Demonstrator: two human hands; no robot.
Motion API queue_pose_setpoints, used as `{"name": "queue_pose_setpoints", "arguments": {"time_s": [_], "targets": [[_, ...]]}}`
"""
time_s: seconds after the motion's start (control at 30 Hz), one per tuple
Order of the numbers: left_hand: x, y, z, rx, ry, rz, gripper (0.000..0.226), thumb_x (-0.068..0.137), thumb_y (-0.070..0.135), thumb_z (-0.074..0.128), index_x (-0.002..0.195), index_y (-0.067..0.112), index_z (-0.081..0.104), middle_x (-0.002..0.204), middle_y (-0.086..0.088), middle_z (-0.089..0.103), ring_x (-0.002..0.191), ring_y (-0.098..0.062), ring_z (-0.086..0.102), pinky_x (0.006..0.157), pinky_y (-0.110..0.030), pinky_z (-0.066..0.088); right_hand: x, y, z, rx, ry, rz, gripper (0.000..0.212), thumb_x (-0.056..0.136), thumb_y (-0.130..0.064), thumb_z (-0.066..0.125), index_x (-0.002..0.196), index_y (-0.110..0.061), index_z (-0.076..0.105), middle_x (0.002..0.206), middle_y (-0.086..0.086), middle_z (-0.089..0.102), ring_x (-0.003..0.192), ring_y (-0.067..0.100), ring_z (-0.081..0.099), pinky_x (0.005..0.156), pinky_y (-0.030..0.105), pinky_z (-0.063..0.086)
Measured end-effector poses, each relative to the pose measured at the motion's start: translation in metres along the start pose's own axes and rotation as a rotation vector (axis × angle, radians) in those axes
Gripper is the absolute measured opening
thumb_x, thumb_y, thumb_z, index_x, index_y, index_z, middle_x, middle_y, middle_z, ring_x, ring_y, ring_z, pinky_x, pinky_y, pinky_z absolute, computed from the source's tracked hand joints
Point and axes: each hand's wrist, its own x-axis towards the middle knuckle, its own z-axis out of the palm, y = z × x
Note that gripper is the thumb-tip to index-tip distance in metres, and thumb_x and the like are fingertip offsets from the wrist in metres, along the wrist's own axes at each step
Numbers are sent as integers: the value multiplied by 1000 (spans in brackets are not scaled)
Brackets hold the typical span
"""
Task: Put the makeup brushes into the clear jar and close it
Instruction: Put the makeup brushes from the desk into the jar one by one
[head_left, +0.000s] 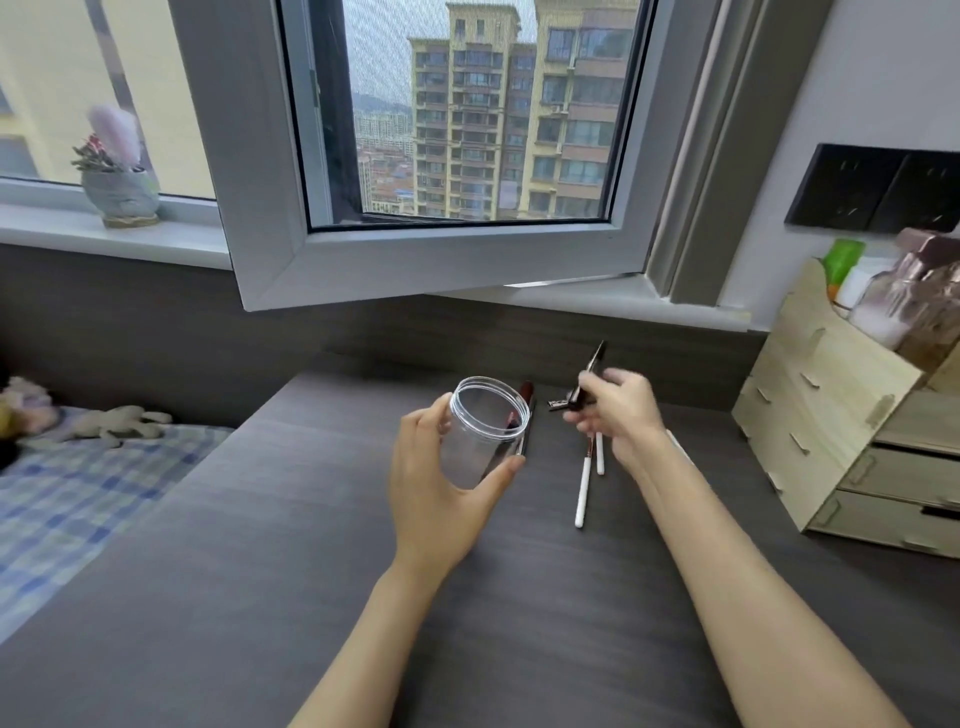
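My left hand (441, 493) grips the clear jar (480, 434), lidless, tilted with its mouth up and away from me above the dark desk (311, 545). My right hand (621, 415), a little right of the jar, is closed on a dark-handled makeup brush (592, 369) that points up and away. Two white-handled brushes (584, 483) lie on the desk under that hand. Behind the jar lies a dark red brush (527, 392), partly seen through the plastic. A small dark item (557, 404) rests left of my right hand. No lid is visible.
A wooden drawer organiser (852, 441) with bottles on top stands at the right edge of the desk. An open window sash (441, 260) hangs over the desk's far side. A bed with a checked cover (78, 493) adjoins the desk on the left.
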Motion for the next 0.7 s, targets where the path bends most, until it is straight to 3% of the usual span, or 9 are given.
{"name": "queue_pose_setpoints", "arguments": {"time_s": [0.07, 0.17, 0.3, 0.4, 0.53, 0.6, 0.7], "targets": [[-1, 2, 1, -15, -20, -18, 68, 63, 43, 77, 122, 23, 51, 107, 8, 52, 98, -5, 52, 86, -20, 43, -29, -18, -8, 247, -155, -169, 4, 96, -6, 48, 94, -5, 51, 74, 11, 64, 46, 13, 69, 41, 18, 51], [-5, 6, 2, -30, -89, 8, 69, 64, 45, 75, 124, 21, 51, 109, 6, 53, 100, -7, 52, 87, -22, 44, -71, -34, -11, 267, -269, -364, 4, 93, -7, 54, 95, -10, 56, 78, 4, 75, 74, 18, 74, 64, 22, 59], [-9, 10, 2, -27, -155, 68, 73, 65, 45, 74, 127, 18, 50, 112, 9, 51, 105, 0, 48, 90, -21, 42, -103, -32, -8, -187, -204, -553, 4, 86, -17, 63, 88, -15, 61, 87, 1, 75, 83, 12, 70, 74, 21, 54], [-10, 12, 2, -45, -170, 90, 71, 66, 44, 76, 127, 20, 49, 113, 11, 52, 106, -3, 50, 89, -19, 42, -111, -20, -9, -572, -140, -682, 17, 83, -30, 65, 86, -14, 71, 93, -7, 68, 94, 9, 56, 85, 28, 45], [-10, 13, 2, -72, -159, 90, 69, 66, 45, 77, 126, 26, 48, 113, 16, 52, 104, -7, 53, 87, -15, 41, -120, -10, -12, -645, -71, -756, 32, 81, -40, 57, 82, -14, 75, 109, -11, 61, 106, 8, 47, 95, 28, 35], [-10, 14, 2, -87, -155, 97, 65, 68, 45, 75, 125, 27, 48, 115, 21, 51, 104, -6, 53, 86, -14, 40, -124, -6, -12, -722, -88, -750, 38, 81, -43, 52, 84, -14, 76, 127, -9, 57, 121, 9, 43, 102, 33, 28], [-11, 15, 2, -100, -178, 114, 62, 71, 45, 73, 123, 19, 52, 114, 14, 53, 104, -8, 54, 86, -18, 42, -126, -3, -11, -818, -163, -755, 50, 84, -53, 45, 83, -13, 76, 143, -6, 47, 137, 12, 31, 112, 38, 17]]}}
